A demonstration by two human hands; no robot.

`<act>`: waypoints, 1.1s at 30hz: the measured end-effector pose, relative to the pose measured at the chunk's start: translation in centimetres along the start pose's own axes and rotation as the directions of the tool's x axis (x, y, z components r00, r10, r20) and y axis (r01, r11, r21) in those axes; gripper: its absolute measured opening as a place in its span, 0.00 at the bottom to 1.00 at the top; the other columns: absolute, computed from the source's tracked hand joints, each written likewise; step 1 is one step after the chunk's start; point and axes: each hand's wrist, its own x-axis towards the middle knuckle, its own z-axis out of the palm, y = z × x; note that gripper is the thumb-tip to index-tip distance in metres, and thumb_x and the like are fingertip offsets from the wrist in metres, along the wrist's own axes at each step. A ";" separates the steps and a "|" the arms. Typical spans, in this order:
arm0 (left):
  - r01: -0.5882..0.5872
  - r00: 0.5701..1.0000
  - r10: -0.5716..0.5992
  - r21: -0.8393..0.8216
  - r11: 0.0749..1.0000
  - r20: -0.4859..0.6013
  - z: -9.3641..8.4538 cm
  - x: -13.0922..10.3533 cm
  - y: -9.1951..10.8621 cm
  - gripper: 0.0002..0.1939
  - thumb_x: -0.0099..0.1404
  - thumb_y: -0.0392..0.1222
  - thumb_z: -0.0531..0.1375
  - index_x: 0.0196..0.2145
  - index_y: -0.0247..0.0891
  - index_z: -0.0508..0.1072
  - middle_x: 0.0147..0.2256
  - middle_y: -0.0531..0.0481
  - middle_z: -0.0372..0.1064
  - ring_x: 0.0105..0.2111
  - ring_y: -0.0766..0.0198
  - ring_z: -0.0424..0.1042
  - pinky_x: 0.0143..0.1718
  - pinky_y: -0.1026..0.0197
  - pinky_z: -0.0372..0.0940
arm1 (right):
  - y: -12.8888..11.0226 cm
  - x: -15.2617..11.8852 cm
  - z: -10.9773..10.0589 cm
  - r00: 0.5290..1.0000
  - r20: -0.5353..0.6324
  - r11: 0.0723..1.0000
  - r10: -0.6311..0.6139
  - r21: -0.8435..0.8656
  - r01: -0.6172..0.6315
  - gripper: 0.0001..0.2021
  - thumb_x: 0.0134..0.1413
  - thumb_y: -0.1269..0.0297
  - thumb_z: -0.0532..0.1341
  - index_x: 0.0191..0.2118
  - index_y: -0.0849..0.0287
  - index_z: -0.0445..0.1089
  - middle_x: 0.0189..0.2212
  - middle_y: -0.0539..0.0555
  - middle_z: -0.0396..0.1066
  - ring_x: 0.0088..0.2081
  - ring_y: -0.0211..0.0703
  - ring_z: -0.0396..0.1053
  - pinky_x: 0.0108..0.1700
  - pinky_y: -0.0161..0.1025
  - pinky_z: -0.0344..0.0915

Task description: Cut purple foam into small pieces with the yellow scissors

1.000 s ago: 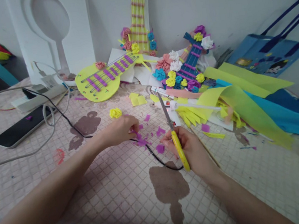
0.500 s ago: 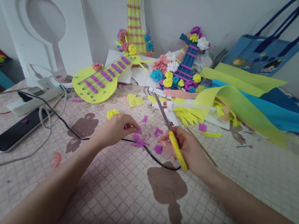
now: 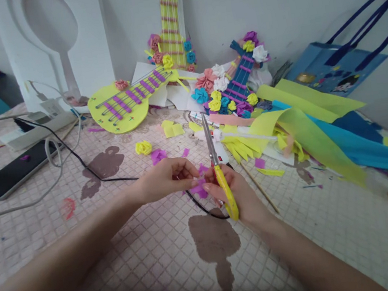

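Observation:
My left hand is closed in a pinch, its fingertips at a small piece of purple crepe paper between the two hands. The scrap's edges are partly hidden by the fingers. My right hand grips scissors by their yellow handles. The blades are together and point away from me. The right thumb and fingertips almost meet the left ones. More purple paper lies on the table just beneath the fingers. Past the left hand are a crumpled purple piece and a yellow paper rose.
A black cable runs under the hands. Behind them are a yellow paper guitar, a blue flowered guitar and a glue gun. Crepe strips and a stick lie right, a dark tablet-like slab left.
My left hand has moved right, towards the right hand, and their fingertips now nearly meet over the purple scraps. The scissors stay in my right hand. The view has shifted slightly.

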 end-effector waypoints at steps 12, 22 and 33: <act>-0.205 0.953 0.286 0.479 0.854 -0.102 1.0 -0.7 -0.3 0.14 0.62 0.31 0.58 0.46 0.38 0.63 0.35 0.51 0.72 0.33 0.67 0.72 0.34 0.64 0.68 | -1.0 -0.6 -0.3 0.996 -0.079 0.996 -0.030 0.079 0.036 0.16 0.37 0.60 0.70 0.32 0.56 0.64 0.26 0.43 0.62 0.18 0.29 0.56 0.18 0.30 0.60; -0.417 0.864 0.503 0.548 0.725 -0.007 1.8 -0.5 -0.6 0.05 0.65 0.30 0.56 0.33 0.36 0.71 0.32 0.48 0.71 0.36 0.64 0.70 0.38 0.61 0.66 | -0.7 -0.7 -0.6 0.999 -0.033 0.995 -0.005 0.104 0.008 0.16 0.37 0.61 0.70 0.32 0.56 0.64 0.24 0.42 0.62 0.18 0.29 0.56 0.18 0.30 0.57; -0.230 0.951 0.276 0.275 0.933 -0.140 2.1 -0.5 -0.7 0.04 0.64 0.38 0.60 0.33 0.35 0.72 0.32 0.48 0.71 0.32 0.65 0.70 0.34 0.63 0.65 | -0.9 -0.7 -0.4 0.999 -0.042 0.998 -0.027 0.058 0.030 0.16 0.39 0.60 0.68 0.33 0.56 0.64 0.26 0.44 0.63 0.19 0.30 0.57 0.19 0.31 0.59</act>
